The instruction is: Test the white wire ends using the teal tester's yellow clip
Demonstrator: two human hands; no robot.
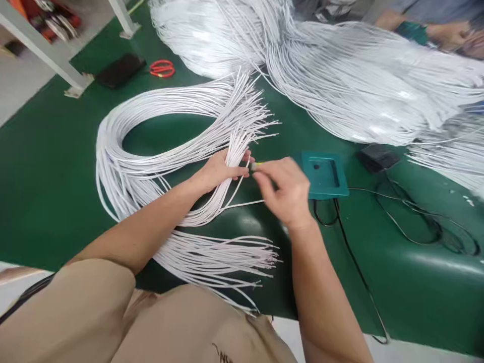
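My left hand [216,172] is wrapped round a bundle of thin white cables [236,146], whose cut ends fan out above the thumb. Facing it, my right hand [285,187] pinches a small grey-and-yellow piece [254,165] at its fingertips, close to the left thumb. That piece is too small and blurred to name. One loose white cable runs from the bundle toward the right palm. Beyond and left of my hands lies a large looped coil of white cables [109,133]. More cable ends [242,257] spread out below my forearms.
A teal tray-like device [328,189] with black cords sits right of my right hand, near a black box [378,157]. Red-handled scissors [162,68] and a dark flat object [120,70] lie far left. Large white cable heaps [363,80] cover the back, where another person's hands [449,35] show.
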